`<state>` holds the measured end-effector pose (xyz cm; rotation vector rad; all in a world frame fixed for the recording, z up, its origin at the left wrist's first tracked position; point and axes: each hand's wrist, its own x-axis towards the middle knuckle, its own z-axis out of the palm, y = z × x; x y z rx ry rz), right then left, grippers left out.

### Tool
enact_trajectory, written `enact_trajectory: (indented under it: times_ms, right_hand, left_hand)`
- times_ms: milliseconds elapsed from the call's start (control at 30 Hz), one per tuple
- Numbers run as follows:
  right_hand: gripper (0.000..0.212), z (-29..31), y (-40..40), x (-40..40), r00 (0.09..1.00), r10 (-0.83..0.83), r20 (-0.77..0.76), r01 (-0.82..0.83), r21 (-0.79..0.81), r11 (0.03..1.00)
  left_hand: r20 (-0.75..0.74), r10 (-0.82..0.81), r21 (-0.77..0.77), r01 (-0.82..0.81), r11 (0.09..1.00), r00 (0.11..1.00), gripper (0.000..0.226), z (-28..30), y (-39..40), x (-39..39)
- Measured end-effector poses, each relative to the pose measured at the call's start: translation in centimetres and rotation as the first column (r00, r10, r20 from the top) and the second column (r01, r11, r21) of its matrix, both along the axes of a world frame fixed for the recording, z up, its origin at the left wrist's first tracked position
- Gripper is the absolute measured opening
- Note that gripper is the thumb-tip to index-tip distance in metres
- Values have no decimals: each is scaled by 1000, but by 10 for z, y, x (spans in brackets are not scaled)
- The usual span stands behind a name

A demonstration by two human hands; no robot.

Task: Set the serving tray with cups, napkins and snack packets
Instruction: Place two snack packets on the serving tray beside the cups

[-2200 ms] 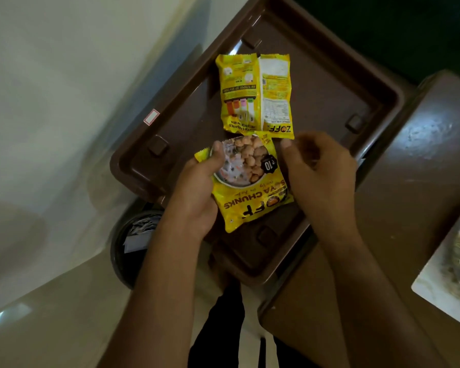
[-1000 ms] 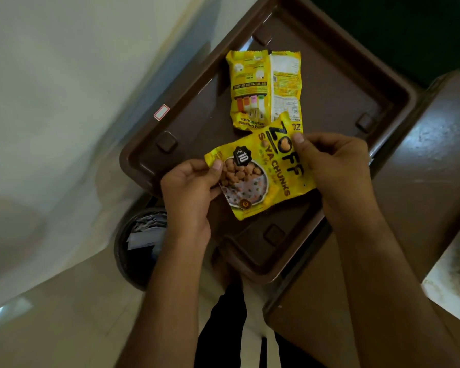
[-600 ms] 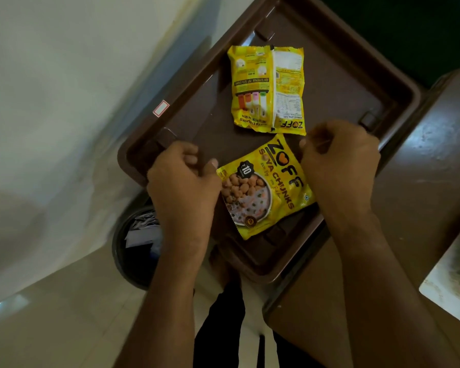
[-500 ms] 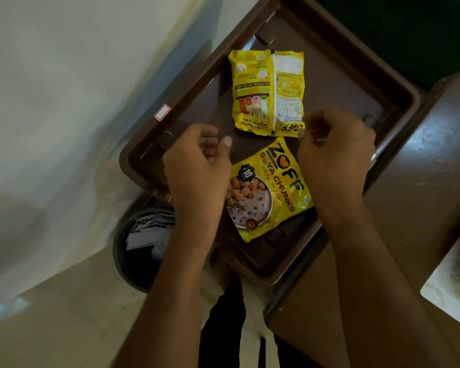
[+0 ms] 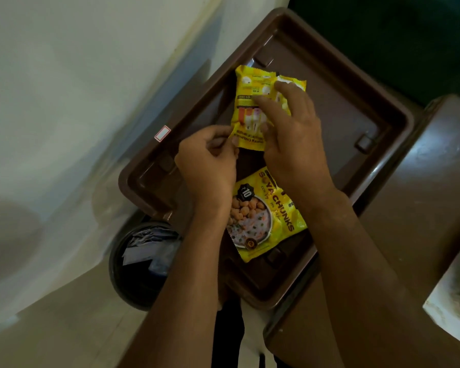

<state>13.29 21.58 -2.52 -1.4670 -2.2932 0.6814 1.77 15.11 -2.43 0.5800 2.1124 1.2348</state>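
Far snack packet [image 5: 250,102]: left hand [image 5: 207,166] pinches corner, right hand [image 5: 292,134] on top.

Far yellow snack packet [image 5: 250,112], back side up, lies flat in brown tray [image 5: 356,107]; near-left corner pinched in left hand [image 5: 207,166], right hand [image 5: 292,139] fingers spread flat on top. Second yellow packet [image 5: 263,219], "SOYA CHUNKS" face up, lies flat just below both hands, toward tray's near end, partly under wrists, ungripped.

Head camera looks steeply down, close above tray [image 5: 398,123].
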Motion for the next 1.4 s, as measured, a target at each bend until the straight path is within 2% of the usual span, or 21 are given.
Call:
enact_trajectory:
  times_ms: [100, 167, 267, 367, 467, 567, 633, 667, 733, 800, 867, 900, 933, 967, 1033, 1067, 1133, 1167, 1233, 1300, 1400]
  right_hand:
    - [48, 0, 12, -1, 987, -86, -138, 72, -101, 992]
    - [52, 4, 19, -2, 965, -147, -218, 108, -181, 978]
    - [59, 9, 25, -3, 925, -185, -331, 106, -244, 964]
    - [75, 14, 32, 7, 827, -295, -480, 66, -437, 897]
    - [66, 23, 39, 24, 772, -312, -554, 4, -487, 873]
    - [41, 29, 33, 26, 743, -249, -621, 14, -359, 933]
    - [33, 31, 22, 16, 775, -188, -603, 118, -154, 981]
    - [31, 31, 13, 9, 811, -162, -562, 184, -18, 983]
    - [22, 33, -8, -2, 880, -101, -465, 244, 258, 935]
    - [17, 33, -32, -11, 922, -27, -387, 196, 403, 894]
    - [12, 28, -52, -12, 954, 56, -296, 70, 398, 915]
    - [14, 24, -59, -10, 962, 83, -259, 16, 360, 933]
    - [21, 23, -64, -6, 965, 95, -244, -15, 308, 951]
    - [32, 23, -65, 0, 959, 83, -271, -13, 253, 968]
    - [42, 29, -62, 7, 908, -32, -417, 88, 114, 990]
    - [40, 33, -59, 10, 865, -132, -483, 164, 24, 986]
    - [38, 41, -47, 11, 771, -377, -513, 295, -237, 926]
    - [43, 44, -40, 10, 748, -474, -465, 304, -395, 867]
    - [53, 46, -28, 10, 754, -539, -374, 196, -655, 730]
    - [48, 44, -23, 11, 740, -552, -384, 86, -760, 645]
    - [53, 42, -22, 14, 752, -535, -386, 84, -748, 659]
  left_hand:
    - [-86, 56, 87, -48, 995, 995, 23, 3, 4, -3]
    - [-53, 75, 164, -65, 984, 996, 28, 4, 8, -4]
    - [15, 6, 258, -10, 966, 1000, 34, 5, 12, -7]
    - [54, -82, 348, 58, 936, 995, 39, 2, 15, -17]
    - [97, -90, 411, 42, 911, 991, 42, 0, 18, -28]
    - [141, 49, 397, -102, 912, 989, 28, 3, 22, -32]
    - [216, 185, 328, -250, 911, 959, 10, 13, 24, -30]
    - [278, 223, 250, -295, 922, 934, 13, 21, 24, -27]
    - [444, 172, 56, -219, 974, 879, 48, 36, 23, -22]
    - [673, 45, -3, -58, 998, 738, 74, 46, 21, -25]
    - [856, -41, 35, 21, 999, 515, 66, 53, 19, -31]
    - [878, -54, 33, 54, 998, 475, 51, 52, 17, -33]
    - [849, -57, 21, 74, 997, 525, 37, 48, 15, -35]
    - [786, -72, 30, 78, 997, 614, 30, 42, 14, -37]
    - [692, -133, 89, 99, 991, 710, 36, 33, 8, -42]
    - [697, -159, 117, 108, 987, 699, 39, 31, 4, -43]
    - [748, -211, 187, 105, 977, 629, 44, 32, 0, -45]
    - [775, -231, 223, 87, 971, 588, 46, 32, -2, -44]
    - [798, -253, 260, 66, 963, 547, 46, 33, -4, -41]
    - [738, -218, 197, 104, 975, 639, 36, 34, -4, -39]
    - [626, -225, 85, 221, 972, 746, 37, 32, -5, -42]
